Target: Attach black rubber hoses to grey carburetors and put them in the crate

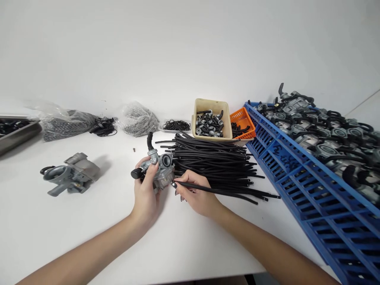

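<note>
My left hand [146,188] is closed around a grey metal carburetor [164,174], thumb on its upper side. A short bent black rubber tube stands up from the carburetor's top, and a black knob sticks out at its left. Between the fingertips of my right hand [194,192] is one end of a long thin black rubber hose [219,190]. That end is at the carburetor's lower right side; whether it touches a fitting there is hidden by my fingers. The hose's rest trails off to the right. Just behind my right hand lies a pile of similar black hoses [213,158].
A second carburetor [75,174] lies on the white table at left. A blue crate [291,166] full of carburetors fills the right side. Along the wall stand a cream bin [212,103] of small fittings, an orange basket [252,126], plastic bags [138,118] and a metal tray [20,138].
</note>
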Tool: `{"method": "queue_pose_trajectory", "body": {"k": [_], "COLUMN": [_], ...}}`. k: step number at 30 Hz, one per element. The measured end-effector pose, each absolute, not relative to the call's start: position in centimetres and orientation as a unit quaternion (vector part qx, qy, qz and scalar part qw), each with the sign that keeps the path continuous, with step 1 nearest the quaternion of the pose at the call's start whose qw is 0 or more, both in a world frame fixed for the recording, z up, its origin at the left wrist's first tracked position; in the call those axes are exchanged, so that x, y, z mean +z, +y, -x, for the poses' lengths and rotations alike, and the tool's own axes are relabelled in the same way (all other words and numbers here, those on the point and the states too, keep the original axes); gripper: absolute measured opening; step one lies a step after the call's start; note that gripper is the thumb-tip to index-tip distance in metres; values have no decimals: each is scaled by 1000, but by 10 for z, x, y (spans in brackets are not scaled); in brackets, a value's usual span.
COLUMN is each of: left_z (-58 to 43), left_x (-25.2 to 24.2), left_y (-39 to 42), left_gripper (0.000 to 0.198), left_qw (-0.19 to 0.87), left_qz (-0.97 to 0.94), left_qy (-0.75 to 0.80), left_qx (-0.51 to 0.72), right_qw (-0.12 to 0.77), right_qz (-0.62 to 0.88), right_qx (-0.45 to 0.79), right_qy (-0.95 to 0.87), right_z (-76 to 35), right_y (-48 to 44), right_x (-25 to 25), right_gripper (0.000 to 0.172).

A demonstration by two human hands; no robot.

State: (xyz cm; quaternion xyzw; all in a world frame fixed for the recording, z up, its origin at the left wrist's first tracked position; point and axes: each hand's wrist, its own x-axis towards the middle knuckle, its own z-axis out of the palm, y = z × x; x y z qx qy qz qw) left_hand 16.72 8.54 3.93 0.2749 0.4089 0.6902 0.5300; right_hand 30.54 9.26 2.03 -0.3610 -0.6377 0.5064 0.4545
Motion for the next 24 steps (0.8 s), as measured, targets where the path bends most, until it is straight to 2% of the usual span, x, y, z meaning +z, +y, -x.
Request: {"method": "queue_pose_trajectory", "body": {"k": [4,12,20,24], "left_z": [-166,-158,-159,-160], "left_x": [39,41,42,43], "left_y": [89,100,101,99], "left_gripper": [36,50,50,53], "left_qw": [543,556,572,592], "left_qz": [-275,-320,-313,-327], "left_qy": [399,351,355,340], "left_qx": [686,682,670,654], "right_qw": [476,521,570,559], "right_qz": [355,326,278,285], "right_qx": [518,622,683,684], "right_qy": [-615,-485,-363,-372], "right_z": [-305,-302,-315,-319], "right_y": [95,100,107,112], "right_x": [23,31,33,34], "right_gripper": [18,31,27,29]}}
